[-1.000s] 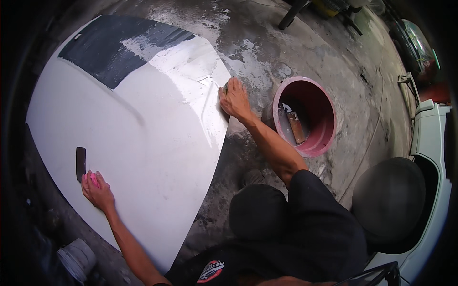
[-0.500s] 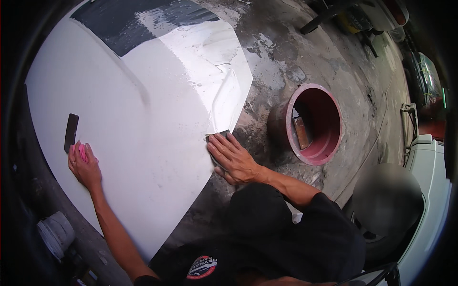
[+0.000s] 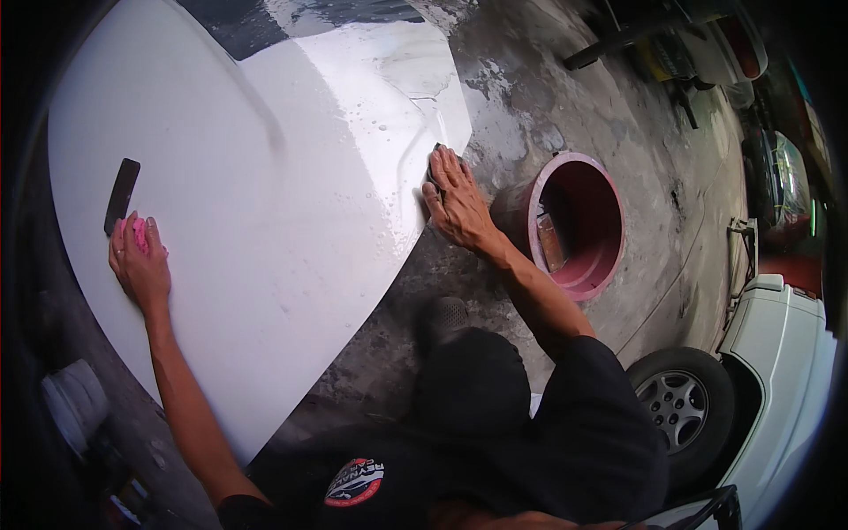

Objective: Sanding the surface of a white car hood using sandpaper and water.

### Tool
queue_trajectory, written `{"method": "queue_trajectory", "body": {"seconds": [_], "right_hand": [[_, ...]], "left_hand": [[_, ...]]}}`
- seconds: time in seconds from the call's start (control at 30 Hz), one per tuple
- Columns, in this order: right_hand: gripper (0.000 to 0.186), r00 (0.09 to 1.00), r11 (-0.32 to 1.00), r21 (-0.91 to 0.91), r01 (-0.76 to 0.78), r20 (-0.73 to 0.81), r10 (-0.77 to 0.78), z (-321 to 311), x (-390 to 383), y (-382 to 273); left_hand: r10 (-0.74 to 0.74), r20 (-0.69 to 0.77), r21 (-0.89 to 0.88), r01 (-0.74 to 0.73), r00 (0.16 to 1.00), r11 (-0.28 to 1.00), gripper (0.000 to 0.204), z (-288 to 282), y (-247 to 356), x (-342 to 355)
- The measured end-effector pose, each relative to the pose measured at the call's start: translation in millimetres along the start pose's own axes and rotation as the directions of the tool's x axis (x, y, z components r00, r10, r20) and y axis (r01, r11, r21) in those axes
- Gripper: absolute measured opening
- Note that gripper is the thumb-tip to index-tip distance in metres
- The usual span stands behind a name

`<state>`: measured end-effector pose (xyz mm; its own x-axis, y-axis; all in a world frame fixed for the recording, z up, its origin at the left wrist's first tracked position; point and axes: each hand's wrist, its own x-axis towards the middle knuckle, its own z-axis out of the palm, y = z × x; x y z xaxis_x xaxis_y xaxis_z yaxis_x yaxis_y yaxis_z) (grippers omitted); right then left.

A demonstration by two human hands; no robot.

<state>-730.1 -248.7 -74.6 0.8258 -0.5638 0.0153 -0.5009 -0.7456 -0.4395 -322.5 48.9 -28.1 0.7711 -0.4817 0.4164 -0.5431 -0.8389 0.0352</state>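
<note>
The white panel (image 3: 221,230) spreads before me, my right hand (image 3: 461,208) over a dark pad (image 3: 432,171) at its right edge, whether gripping it I cannot tell; I'd press evenly so the pad follows the contour. My left hand (image 3: 146,274) is curled around a pink sponge (image 3: 140,235) beside a dark strip (image 3: 122,194); a tub (image 3: 608,225) stands right of the panel.

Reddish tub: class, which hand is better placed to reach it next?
Likely the right hand: nearer the tub, at the edge of the white panel; the left hand, across the panel, holds a pink item.
</note>
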Motion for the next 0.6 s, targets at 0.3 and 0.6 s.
{"method": "queue_trajectory", "body": {"seconds": [0.3,0.6], "right_hand": [[0.06,0.99,0.996,-0.075,-0.047,-0.136,0.037,4.8,37.4,-24.6],[0.068,0.968,0.972,0.015,-0.234,-0.085,0.235,3.5,69.7,-19.1]], "left_hand": [[-0.012,0.004,-0.026,0.012,1.0,1.0,0.041,2.2,0.1,0.6],[-0.035,0.019,-0.032,0.035,0.999,0.999,0.041,0.0,1.4,3.0]]}}
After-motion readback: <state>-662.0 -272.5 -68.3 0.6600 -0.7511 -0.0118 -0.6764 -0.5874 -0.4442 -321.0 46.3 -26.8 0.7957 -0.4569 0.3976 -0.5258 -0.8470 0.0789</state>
